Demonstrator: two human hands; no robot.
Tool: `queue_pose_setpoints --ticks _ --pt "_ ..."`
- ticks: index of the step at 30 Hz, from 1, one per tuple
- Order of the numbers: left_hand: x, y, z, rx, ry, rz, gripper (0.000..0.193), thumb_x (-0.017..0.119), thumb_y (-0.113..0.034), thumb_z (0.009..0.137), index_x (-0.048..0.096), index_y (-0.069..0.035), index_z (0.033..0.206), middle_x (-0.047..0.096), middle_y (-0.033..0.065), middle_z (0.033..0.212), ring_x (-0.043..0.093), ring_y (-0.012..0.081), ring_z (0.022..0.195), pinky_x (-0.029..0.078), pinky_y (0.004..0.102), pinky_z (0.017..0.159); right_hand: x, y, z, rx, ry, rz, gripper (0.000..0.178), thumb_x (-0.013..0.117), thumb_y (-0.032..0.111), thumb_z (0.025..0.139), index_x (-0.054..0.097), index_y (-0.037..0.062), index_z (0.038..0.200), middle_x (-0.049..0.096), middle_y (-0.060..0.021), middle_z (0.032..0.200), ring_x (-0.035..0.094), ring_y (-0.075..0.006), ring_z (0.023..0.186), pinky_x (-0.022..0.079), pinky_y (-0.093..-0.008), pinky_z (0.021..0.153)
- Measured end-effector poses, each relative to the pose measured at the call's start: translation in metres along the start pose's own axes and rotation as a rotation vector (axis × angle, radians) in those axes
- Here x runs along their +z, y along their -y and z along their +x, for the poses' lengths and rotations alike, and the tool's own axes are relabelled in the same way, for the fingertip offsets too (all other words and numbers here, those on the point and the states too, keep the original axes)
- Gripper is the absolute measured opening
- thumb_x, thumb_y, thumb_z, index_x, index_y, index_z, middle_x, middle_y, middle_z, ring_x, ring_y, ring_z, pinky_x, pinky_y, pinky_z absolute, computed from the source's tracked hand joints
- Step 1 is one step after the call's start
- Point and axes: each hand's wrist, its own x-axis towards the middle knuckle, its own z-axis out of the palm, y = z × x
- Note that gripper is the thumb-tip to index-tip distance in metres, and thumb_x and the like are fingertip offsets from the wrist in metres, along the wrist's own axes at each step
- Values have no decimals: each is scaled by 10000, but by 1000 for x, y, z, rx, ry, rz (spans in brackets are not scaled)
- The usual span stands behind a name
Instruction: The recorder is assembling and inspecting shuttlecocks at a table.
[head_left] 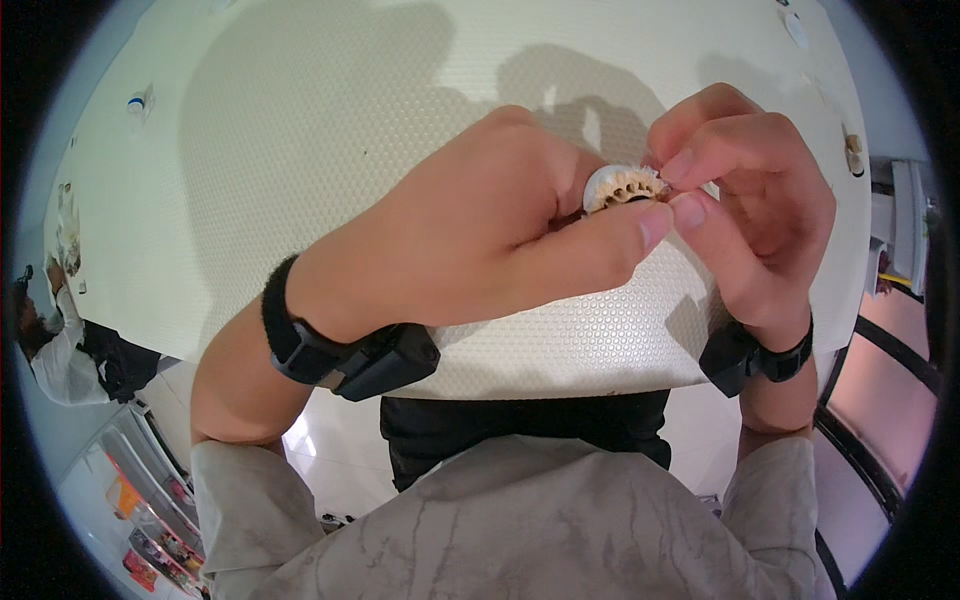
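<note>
Between the thumb and fingers of my left hand [470, 220] is a small rounded white piece [622, 182] with a cream, ridged, tooth-like edge. Dark gaps show along its lower side, and my left thumb partly covers it. Exactly what kind of thing it is I cannot make out. My right hand [755, 190] is at the piece's right end, thumb and index fingertips drawn together in a pinch. Anything between those fingertips is too small to see. Both hands are above the pale textured table [330, 130].
A small white bottle with a blue band [137, 103] lies toward the far left. At the right edge sits a small brown item [854, 155], and a white oval item [795, 28] lies farther back. Another person [65, 340] is by the table's left edge, near small scattered items [67, 235].
</note>
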Motion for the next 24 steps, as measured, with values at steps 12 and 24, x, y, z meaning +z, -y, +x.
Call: queue_pose_setpoints --ticks 12,24 --pt "1 3 1 20 -43 189 320 540 -231 1003 528 3 786 409 36 590 370 135 520 319 308 485 -2 9 -1 -5 -66 -159 206 643 -44 787 671 -5 987 623 -176 1010 617 -202 870 495 -281 770" --pt "1 3 1 28 -54 76 349 526 -241 1016 510 11 776 379 45 580 345 145 517 304 321 485 -3 5 4 -229 -43 -365 249 608 -68 763 680 7 989 654 -209 995 654 -255 865 520 -307 749"
